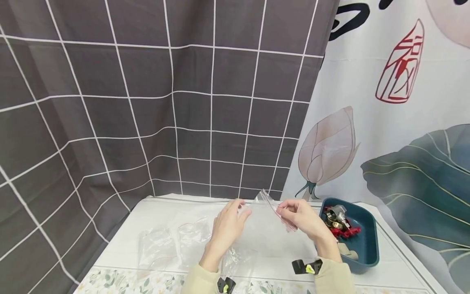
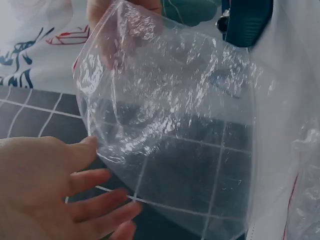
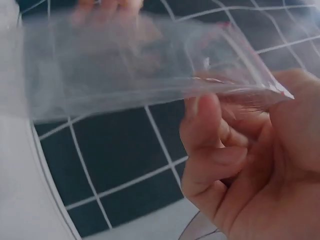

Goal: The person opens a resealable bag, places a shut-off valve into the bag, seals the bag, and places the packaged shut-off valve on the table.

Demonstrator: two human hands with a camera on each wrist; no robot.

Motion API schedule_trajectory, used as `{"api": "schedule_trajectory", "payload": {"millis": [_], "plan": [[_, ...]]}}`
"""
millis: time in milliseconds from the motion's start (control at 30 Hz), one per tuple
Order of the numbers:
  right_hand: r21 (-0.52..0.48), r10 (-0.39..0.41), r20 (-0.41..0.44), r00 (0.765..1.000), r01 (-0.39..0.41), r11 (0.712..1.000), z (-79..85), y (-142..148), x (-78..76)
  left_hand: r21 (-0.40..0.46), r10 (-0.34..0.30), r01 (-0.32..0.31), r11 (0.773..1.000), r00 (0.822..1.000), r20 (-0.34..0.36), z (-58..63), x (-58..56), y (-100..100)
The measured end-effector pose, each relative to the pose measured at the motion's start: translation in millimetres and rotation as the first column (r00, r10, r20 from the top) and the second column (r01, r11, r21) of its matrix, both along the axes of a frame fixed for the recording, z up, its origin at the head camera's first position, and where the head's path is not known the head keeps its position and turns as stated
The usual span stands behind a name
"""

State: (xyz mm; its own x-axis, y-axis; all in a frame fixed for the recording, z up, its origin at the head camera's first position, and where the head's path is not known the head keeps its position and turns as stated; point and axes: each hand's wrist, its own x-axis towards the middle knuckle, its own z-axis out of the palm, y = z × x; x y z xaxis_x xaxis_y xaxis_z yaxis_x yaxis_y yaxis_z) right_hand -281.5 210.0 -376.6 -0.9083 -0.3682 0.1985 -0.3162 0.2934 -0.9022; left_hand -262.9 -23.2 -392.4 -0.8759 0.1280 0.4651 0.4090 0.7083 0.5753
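Beige sleeves [image 1: 334, 277] lie nearest, and beyond them your right hand [image 1: 302, 216] pinches the clear bag [image 2: 175, 110], its red-lined edge [image 1: 272, 205] slanting far-left to near-right, your left hand [image 1: 227, 220] loosely spread leftward.

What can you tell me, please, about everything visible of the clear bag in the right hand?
The clear bag looks like thin, shiny, crinkled plastic, with a reddish line along one edge. It is held above the white table, and no contents show through it. The right hand pinches it near the red-lined edge; the left hand is close beside it, though whether they touch is unclear.
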Motion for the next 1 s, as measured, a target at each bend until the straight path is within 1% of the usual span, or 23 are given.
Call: {"api": "schedule_trajectory", "payload": {"millis": [67, 100, 133, 167, 233, 300, 400, 467, 633, 733, 800, 867, 1000], "plan": [[-0.047, -0.055, -0.002, 0.999, 0.054, 0.997, 1.3, -8, 4.1, 0.062, 0.052, -0.048, 0.997, 0.997, -0.061, 1.9, 0.9, 0], [-0.067, -0.087, -0.003, 0.996, 0.087, 0.994, 2.2, -12, 6.3, 0.093, 0.063, -0.055, 0.994, 0.994, -0.091, 3.1, 1.7, 0], [-0.089, -0.119, -0.004, 0.993, 0.118, 0.989, 2.6, -16, 8.1, 0.119, 0.067, -0.053, 0.991, 0.991, -0.112, 4.5, 2.5, 0], [-0.109, -0.149, -0.005, 0.989, 0.148, 0.983, 2.8, -19, 9.6, 0.147, 0.056, -0.037, 0.988, 0.990, -0.127, 6.0, 3.4, 1], [-0.138, -0.206, -0.015, 0.978, 0.202, 0.970, 2.8, -26, 12.4, 0.189, 0.016, 0.010, 0.982, 0.990, -0.137, 8.3, 4.9, 3], [-0.156, -0.249, -0.025, 0.968, 0.243, 0.958, 2.2, -30, 14.0, 0.221, -0.043, 0.071, 0.973, 0.991, -0.129, 10.1, 6.1, 5], [-0.158, -0.290, -0.042, 0.956, 0.280, 0.947, 1.4, -36, 16.0, 0.255, -0.096, 0.118, 0.960, 0.991, -0.096, 10.1, 6.3, 8], [-0.145, -0.300, -0.053, 0.953, 0.290, 0.946, 0.9, -41, 17.8, 0.274, -0.118, 0.132, 0.953, 0.991, -0.069, 8.9, 6.0, 9], [-0.070, -0.306, -0.113, 0.945, 0.299, 0.951, 1.1, -52, 24.3, 0.321, -0.148, 0.138, 0.937, 0.989, 0.010, 6.4, 6.5, 12], [-0.021, -0.325, -0.163, 0.932, 0.326, 0.945, 1.1, -57, 26.5, 0.334, -0.170, 0.150, 0.931, 0.985, 0.032, 5.8, 7.3, 13], [-0.004, -0.346, -0.180, 0.921, 0.351, 0.937, 0.5, -57, 26.3, 0.332, -0.165, 0.146, 0.932, 0.986, 0.031, 6.4, 7.9, 12], [-0.001, -0.367, -0.185, 0.912, 0.373, 0.928, -0.4, -55, 25.6, 0.321, -0.150, 0.134, 0.938, 0.988, 0.025, 7.6, 8.9, 10], [-0.024, -0.393, -0.153, 0.907, 0.394, 0.919, -0.6, -45, 23.7, 0.279, -0.083, 0.082, 0.957, 0.996, -0.008, 11.3, 10.0, 4]]}}
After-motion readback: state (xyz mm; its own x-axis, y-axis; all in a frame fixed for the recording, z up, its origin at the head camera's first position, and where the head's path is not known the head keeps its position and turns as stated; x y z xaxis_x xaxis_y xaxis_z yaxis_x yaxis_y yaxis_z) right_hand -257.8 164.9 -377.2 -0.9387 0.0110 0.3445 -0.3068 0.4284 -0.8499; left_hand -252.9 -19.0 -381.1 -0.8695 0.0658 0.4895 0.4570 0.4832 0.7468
